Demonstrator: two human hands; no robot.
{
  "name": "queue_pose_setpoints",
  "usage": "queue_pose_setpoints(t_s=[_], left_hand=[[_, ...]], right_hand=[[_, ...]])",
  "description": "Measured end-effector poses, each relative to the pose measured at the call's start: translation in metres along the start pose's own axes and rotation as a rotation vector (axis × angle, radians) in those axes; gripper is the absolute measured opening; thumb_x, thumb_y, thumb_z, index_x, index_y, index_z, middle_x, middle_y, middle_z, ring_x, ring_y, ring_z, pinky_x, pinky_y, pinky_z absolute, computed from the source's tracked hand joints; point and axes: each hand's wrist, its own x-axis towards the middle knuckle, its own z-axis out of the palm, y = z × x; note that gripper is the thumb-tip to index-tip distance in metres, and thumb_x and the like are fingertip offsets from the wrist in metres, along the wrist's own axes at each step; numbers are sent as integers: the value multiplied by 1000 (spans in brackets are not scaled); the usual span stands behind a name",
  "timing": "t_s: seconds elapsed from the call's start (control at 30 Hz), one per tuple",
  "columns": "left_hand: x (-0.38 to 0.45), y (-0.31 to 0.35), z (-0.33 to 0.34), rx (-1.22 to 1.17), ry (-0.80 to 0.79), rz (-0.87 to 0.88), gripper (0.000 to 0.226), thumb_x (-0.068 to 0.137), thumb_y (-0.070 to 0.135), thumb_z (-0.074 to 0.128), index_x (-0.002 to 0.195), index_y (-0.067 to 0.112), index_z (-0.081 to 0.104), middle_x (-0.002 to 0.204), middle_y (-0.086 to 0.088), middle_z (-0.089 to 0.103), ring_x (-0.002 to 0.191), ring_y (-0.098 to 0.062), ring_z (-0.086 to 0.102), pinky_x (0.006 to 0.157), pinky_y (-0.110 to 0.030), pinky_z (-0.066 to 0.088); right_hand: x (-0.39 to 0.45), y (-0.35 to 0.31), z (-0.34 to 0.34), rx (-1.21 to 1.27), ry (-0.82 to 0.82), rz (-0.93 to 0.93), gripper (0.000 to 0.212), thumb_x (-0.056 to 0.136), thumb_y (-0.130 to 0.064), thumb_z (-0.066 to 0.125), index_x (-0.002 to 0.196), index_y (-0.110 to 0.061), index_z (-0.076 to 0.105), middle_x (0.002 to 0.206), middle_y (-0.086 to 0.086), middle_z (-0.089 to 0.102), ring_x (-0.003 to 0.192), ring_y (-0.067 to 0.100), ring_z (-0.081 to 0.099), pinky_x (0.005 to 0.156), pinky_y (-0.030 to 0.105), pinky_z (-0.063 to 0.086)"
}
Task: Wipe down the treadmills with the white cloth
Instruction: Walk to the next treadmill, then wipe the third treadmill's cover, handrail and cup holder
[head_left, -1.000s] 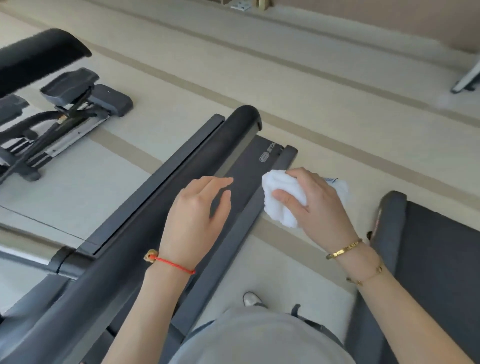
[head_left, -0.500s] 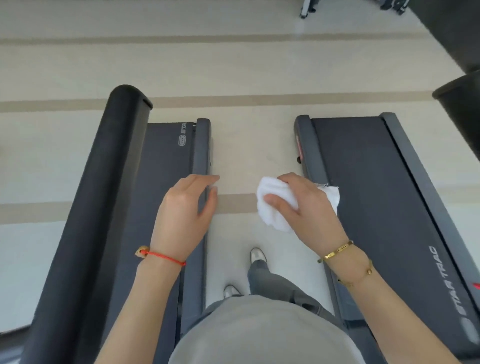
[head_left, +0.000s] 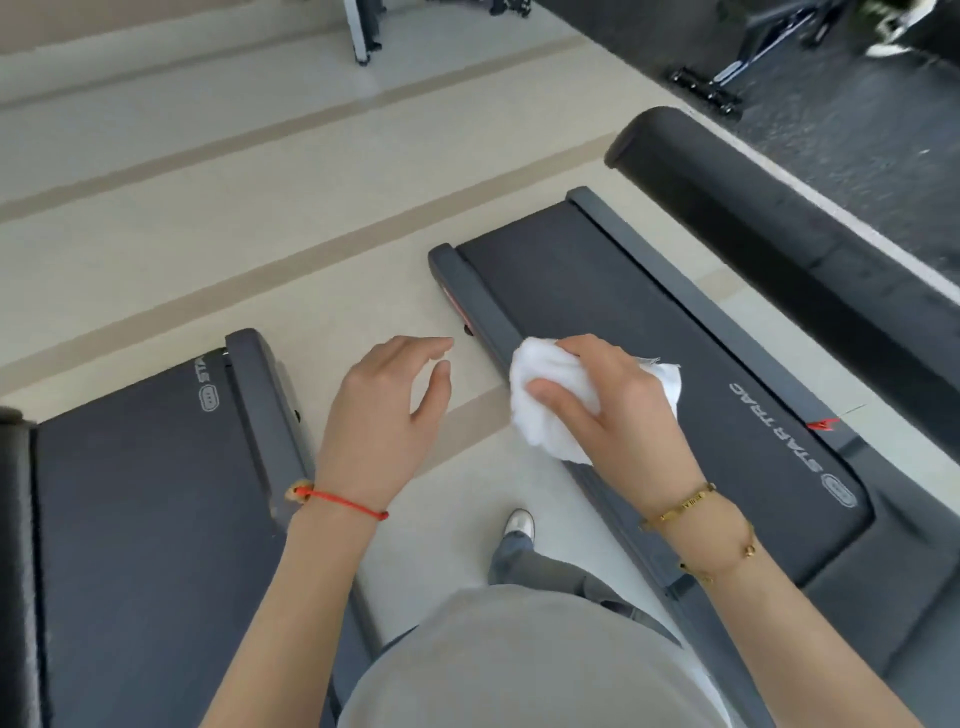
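Observation:
Two dark treadmills lie on a beige floor. The left treadmill (head_left: 150, 499) fills the lower left. The right treadmill (head_left: 649, 332) runs from centre to lower right. My right hand (head_left: 618, 410) grips a bunched white cloth (head_left: 540, 410) over the left side rail of the right treadmill; whether the cloth touches the rail I cannot tell. My left hand (head_left: 384, 415) hovers with loosely curved fingers over the floor gap between the two decks and holds nothing.
A thick black padded handrail (head_left: 779, 234) slants above the right treadmill's far side. Other gym machines (head_left: 727, 67) stand at the top right on dark flooring. A white frame leg (head_left: 361, 31) stands at the top. My shoe (head_left: 519, 522) is on the floor between the treadmills.
The view has swung right, from the left treadmill to the right one. My right hand carried the cloth over to the right treadmill's left rail. My left hand came off the left treadmill.

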Motion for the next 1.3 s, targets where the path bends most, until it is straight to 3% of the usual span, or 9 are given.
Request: queue_pose_setpoints(t_s=[0.13,0.27,0.6,0.7,0.87,1.1,1.3], left_hand=[[66,19,29,-19,-26,141,22,96,12,57,115,12,69,105,2,70,98,-16,65,90,-34,50],[124,43,55,-66,-46,242,23,96,13,57,116,13,68,105,4,69,97,-15,65,89,-30,50],[234,93,115,-177,-145,408,23,96,12,56,116,9,69,110,0,69,104,-19,63,92,-36,51],[262,95,130,-182,-154,444,23,96,12,56,116,10,69,112,-2,69,107,-21,62,96,-35,49],[314,92,155,-171,-196,513,24,96,11,56,116,9,69,111,-4,68,108,-21,59,99,-23,43],[378,73,182,-183,-342,595,27,96,14,55,122,10,66,121,-3,65,114,-23,57,100,-36,46],[406,60,200,-202,-510,670,27,97,15,54,121,10,66,118,-2,66,110,-21,60,97,-40,48]], right_hand=[[32,21,-31,-17,167,-1,30,93,-40,59,113,-18,57,103,-6,62,94,9,53,87,25,42],[61,34,-65,-77,336,-17,31,93,-38,59,111,-14,57,102,1,63,95,16,53,87,29,42],[130,76,-135,-323,691,0,31,94,-33,61,110,-6,59,100,4,61,89,21,50,79,31,43],[151,95,-141,-409,649,44,35,95,-37,58,115,-8,58,103,5,61,90,23,50,81,34,42],[174,142,-129,-651,309,369,54,95,-55,46,132,-16,50,120,0,60,108,25,52,94,36,38],[222,155,-115,-744,312,513,64,86,-67,21,112,-23,59,95,-6,66,80,20,61,74,32,44],[259,147,-100,-742,310,605,60,84,-70,24,100,-25,61,86,-8,65,74,20,61,67,35,46]])
